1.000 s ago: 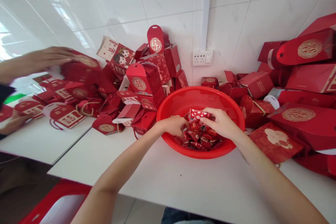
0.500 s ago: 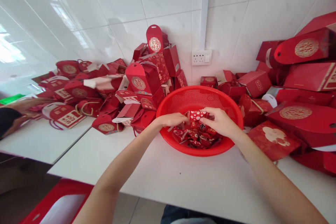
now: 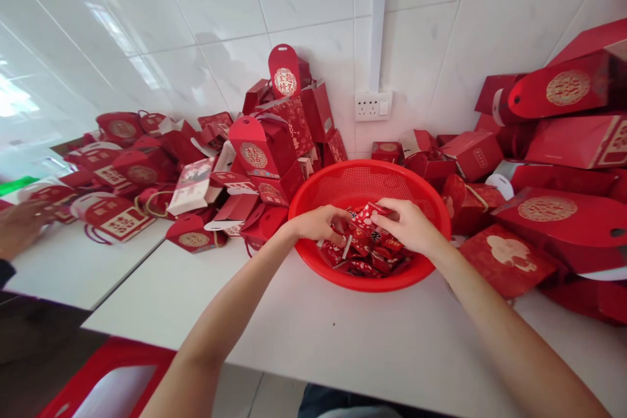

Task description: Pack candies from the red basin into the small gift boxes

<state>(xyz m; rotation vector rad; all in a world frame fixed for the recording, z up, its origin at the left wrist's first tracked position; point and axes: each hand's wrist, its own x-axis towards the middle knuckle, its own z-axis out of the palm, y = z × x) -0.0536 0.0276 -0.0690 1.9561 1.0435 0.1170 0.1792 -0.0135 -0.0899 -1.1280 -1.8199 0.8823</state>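
A red plastic colander basket [image 3: 313,261] stands on the white table, with small red wrapped candies [image 3: 365,268] heaped in it. My right hand [image 3: 404,222] pinches a red packet with white dots [image 3: 363,215] above the heap; the packet is tilted. Just left of it, my left hand [image 3: 321,223] reaches over the rim with fingers curled among the red wrappers. What lies between those fingers is partly hidden and blends with the heap.
Red gift boxes pile up left of the basket [image 3: 264,144] and on the right [image 3: 558,209]. A pale-faced box [image 3: 193,186] rests on the left pile. Another person's hand [image 3: 22,228] is at the far left. A wall socket [image 3: 373,106] sits behind the basket.
The dotted packet has tilted in my right hand. My left hand's fingers have lifted and curled more. A pale box has dropped onto the left pile, and the other person's hand has shifted left.
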